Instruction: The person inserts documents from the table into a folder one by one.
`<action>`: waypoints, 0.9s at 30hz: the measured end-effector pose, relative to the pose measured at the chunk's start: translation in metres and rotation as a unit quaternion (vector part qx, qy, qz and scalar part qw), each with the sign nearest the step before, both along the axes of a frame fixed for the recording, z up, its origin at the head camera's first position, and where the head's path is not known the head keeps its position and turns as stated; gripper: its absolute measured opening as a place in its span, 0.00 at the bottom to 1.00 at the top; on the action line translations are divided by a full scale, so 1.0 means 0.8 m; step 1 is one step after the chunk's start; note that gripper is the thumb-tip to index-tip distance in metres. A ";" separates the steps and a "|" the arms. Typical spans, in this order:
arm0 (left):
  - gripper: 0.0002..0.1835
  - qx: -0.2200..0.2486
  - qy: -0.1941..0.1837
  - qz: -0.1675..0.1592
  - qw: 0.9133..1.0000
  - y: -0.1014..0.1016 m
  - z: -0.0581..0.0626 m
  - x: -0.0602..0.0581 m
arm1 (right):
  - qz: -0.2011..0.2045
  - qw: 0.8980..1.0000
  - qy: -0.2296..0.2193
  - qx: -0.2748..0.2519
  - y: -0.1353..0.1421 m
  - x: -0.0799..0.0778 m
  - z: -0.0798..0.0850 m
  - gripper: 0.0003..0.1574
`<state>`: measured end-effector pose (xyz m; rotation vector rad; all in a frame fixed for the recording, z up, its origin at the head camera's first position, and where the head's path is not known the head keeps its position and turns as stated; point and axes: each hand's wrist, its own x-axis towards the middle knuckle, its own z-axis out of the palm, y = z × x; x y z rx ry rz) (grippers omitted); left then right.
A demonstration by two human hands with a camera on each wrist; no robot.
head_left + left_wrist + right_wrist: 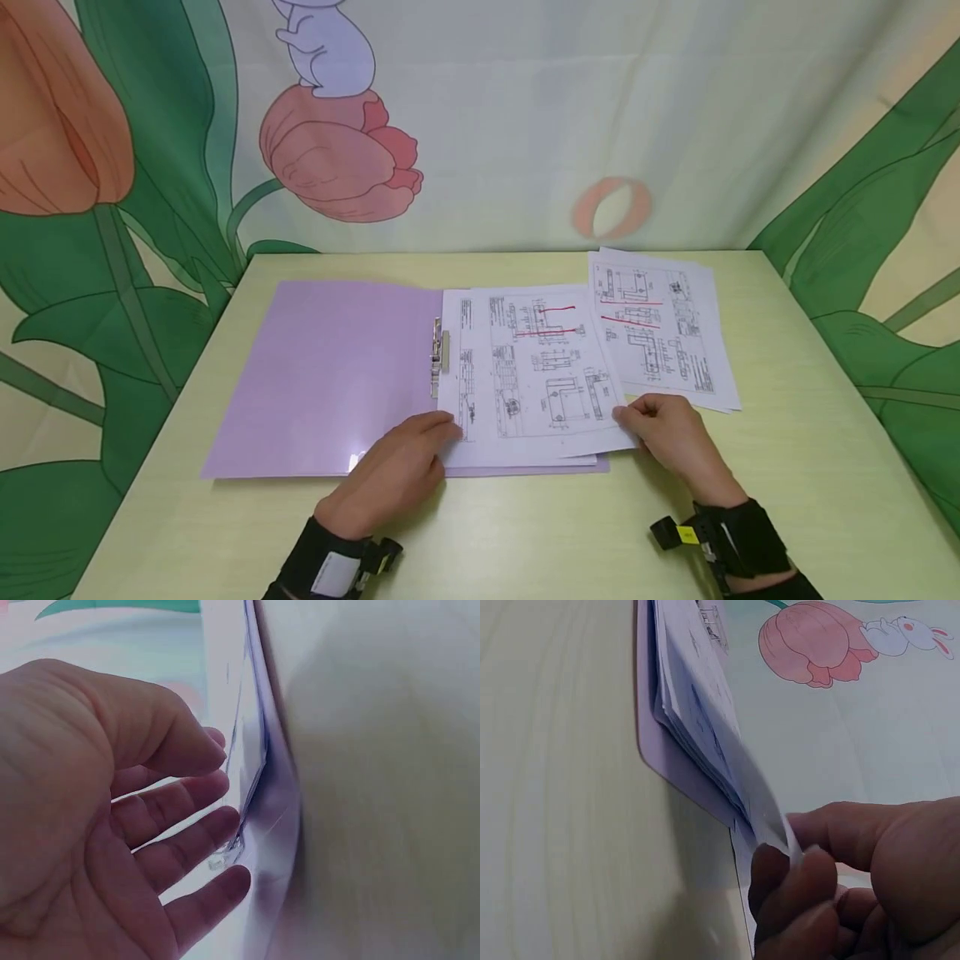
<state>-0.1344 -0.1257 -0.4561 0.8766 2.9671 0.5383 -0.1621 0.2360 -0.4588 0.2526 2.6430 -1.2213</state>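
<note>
A lilac ring binder [337, 375] lies spread on the table, its metal clip [444, 354] at the fold. Printed technical drawings are stacked on its right side. The top drawing sheet [558, 400], marked with red lines, lies askew over the stack, its lower right corner pinched between thumb and fingers of my right hand [673, 437]. In the right wrist view that sheet [761, 787] lifts off the pages beneath. My left hand [397, 467] rests at the lower left corner of the pages near the fold, fingers loosely extended in the left wrist view.
Several loose drawing sheets [675, 333], also marked in red, lie at the back right, partly under the top sheet's edge. A curtain [510, 125] printed with tulips and a rabbit hangs behind the pale table [525, 542].
</note>
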 end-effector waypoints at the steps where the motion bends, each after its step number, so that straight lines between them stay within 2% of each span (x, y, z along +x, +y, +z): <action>1: 0.21 0.002 0.004 0.006 1.000 -0.002 0.001 0.001 | -0.001 1.000 -0.002 -0.006 0.000 0.000 0.001 0.17; 7: 0.19 0.008 0.011 0.029 0.999 -0.011 0.003 0.001 | 0.007 1.000 -0.003 -0.022 -0.005 -0.001 0.002 0.14; 14: 0.13 0.026 -0.034 0.063 0.997 -0.013 0.002 0.002 | 0.019 0.999 -0.011 -0.029 -0.021 -0.001 -0.004 0.12; 27: 0.12 0.011 -0.015 0.051 0.999 -0.011 0.002 0.002 | 0.026 0.999 -0.017 -0.027 -0.045 -0.003 -0.004 0.12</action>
